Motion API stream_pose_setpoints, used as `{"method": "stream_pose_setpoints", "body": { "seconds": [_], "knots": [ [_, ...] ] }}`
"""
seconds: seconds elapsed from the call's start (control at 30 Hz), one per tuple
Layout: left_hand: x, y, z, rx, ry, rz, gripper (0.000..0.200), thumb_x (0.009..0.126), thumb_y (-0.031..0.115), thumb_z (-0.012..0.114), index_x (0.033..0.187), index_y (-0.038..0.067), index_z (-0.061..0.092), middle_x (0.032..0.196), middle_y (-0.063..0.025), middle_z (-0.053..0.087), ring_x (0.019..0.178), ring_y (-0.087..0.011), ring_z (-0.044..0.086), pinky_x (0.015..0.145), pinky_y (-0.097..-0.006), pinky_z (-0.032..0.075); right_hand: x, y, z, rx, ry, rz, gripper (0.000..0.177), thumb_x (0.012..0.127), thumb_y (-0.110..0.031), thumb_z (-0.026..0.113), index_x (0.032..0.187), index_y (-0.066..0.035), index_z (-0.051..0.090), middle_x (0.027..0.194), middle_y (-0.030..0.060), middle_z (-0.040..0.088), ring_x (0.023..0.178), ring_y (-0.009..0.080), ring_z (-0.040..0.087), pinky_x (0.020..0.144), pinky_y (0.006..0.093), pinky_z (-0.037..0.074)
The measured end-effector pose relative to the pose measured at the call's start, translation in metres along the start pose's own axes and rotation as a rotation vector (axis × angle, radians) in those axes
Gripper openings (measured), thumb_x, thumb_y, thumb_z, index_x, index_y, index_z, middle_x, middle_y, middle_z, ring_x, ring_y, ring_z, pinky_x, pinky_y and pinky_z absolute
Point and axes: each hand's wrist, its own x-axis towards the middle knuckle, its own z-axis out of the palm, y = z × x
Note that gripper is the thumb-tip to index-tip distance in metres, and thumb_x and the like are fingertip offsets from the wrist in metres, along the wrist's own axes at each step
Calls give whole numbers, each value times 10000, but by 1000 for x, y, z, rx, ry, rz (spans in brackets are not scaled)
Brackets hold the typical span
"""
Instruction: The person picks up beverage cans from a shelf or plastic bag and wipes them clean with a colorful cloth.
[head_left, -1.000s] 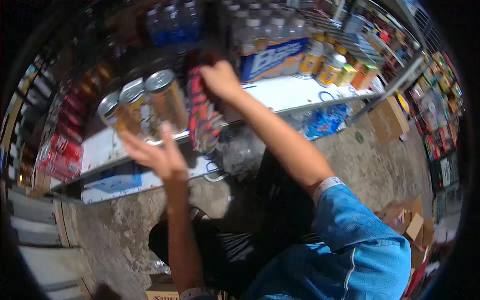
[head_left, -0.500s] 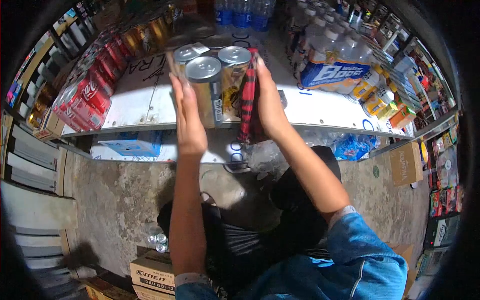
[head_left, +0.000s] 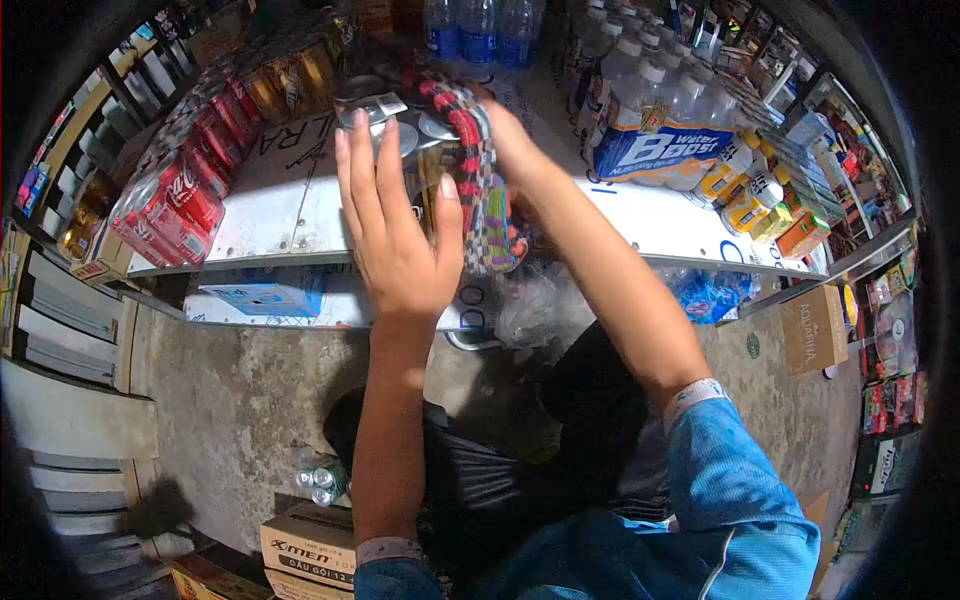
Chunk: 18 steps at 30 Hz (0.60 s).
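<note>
A group of gold drink cans (head_left: 424, 184) with silver lids stands on the white shelf in front of me, partly hidden by my hands. My left hand (head_left: 402, 232) lies against the near side of these cans, its fingers stretched out and the thumb apart. On their right, my right hand (head_left: 508, 145) grips a checked red, black and grey cloth (head_left: 474, 150). The cloth drapes over the far and right side of the cans, and its colourful lower end hangs at the shelf's front edge. The right fingertips are hidden behind the cloth.
Red Coca-Cola cans (head_left: 180, 205) line the left of the white shelf (head_left: 290, 222). Wrapped Water Boost bottles (head_left: 660, 140) and yellow bottles (head_left: 745, 205) stand on the right, blue-labelled bottles (head_left: 480, 40) behind. Below are a blue box (head_left: 265, 295) and clear plastic (head_left: 525, 308).
My left hand has turned from gripping the cans' left side to lying flat across their front. My right hand has moved back and left, carrying the cloth over the cans.
</note>
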Motion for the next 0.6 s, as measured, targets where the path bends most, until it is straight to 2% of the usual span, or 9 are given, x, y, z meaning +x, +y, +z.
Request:
{"method": "stream_pose_setpoints", "body": {
  "seconds": [0.03, 0.1, 0.2, 0.3, 0.37, 0.43, 0.47, 0.57, 0.6],
  "knots": [
    [1, 0, -1, 3, 1, 3, 593, 1001, 176, 605, 1523, -44, 428, 1624, -279, 344, 1523, -493, 287, 1246, -561, 233, -16, 5, 8, 123, 79, 106, 458, 1103, -422, 399, 1181, -81, 696, 1035, 72, 747, 862, 174, 723, 787, 355, 608],
    [0, 0, -3, -25, -20, -5, 596, 999, 170, 606, 1528, -39, 429, 1621, -276, 351, 1524, -491, 286, 1247, -556, 230, -46, 24, 25, 124, 216, -80, 542, 1101, -505, 334, 1275, -104, 654, 1046, 61, 740, 906, 166, 721, 788, 335, 600],
    [1, -1, -3, -39, -13, -20, 574, 984, 173, 620, 1496, -35, 464, 1578, -270, 396, 1510, -491, 312, 1242, -555, 245, -83, 6, 46, 129, 169, -117, 564, 1099, -505, 319, 1330, -104, 641, 1094, 59, 739, 960, 158, 696, 845, 330, 568],
    [-1, 0, -6, -72, -37, -24, 560, 952, 158, 660, 1457, -21, 501, 1522, -254, 446, 1487, -487, 349, 1231, -551, 270, -39, -12, 32, -212, 178, -214, 477, 1082, -477, 431, 1174, -93, 700, 1092, 49, 736, 941, 158, 688, 851, 310, 547],
    [-1, -2, -3, 4, -5, -20, 580, 923, 171, 706, 1443, -3, 519, 1505, -245, 463, 1475, -491, 367, 1200, -552, 332, 9, -21, 13, -312, 99, -199, 434, 1066, -458, 493, 1119, -91, 716, 1018, 48, 739, 825, 152, 678, 716, 293, 541],
    [-1, -2, -3, 18, -12, -11, 586, 911, 172, 726, 1436, 5, 524, 1498, -244, 468, 1472, -492, 368, 1193, -556, 342, 30, -23, 11, -142, 123, 72, 455, 1066, -428, 467, 1135, -54, 716, 1037, 80, 757, 871, 168, 700, 777, 384, 571],
    [-1, -1, -2, 21, -11, -20, 589, 910, 181, 729, 1434, 8, 523, 1499, -246, 465, 1475, -492, 363, 1192, -558, 344, 31, -4, -6, -222, 66, 212, 378, 1049, -382, 528, 1159, -67, 706, 1081, 80, 762, 874, 183, 719, 768, 407, 596],
    [-2, 1, -3, 2, -38, -55, 598, 937, 183, 710, 1460, 15, 474, 1530, -253, 410, 1501, -492, 314, 1224, -564, 285, 42, 69, -66, 246, -254, 47, 385, 1057, -290, 572, 1353, -55, 643, 1247, 113, 724, 1053, 211, 719, 937, 382, 596],
    [-2, 1, -3, 5, -46, -63, 607, 949, 212, 700, 1469, 13, 460, 1538, -256, 394, 1506, -498, 300, 1223, -568, 283, 12, 57, -51, 18, -249, -33, 403, 1073, -284, 547, 1392, -46, 612, 1281, 118, 707, 1102, 216, 701, 981, 386, 577]
  ]
}}
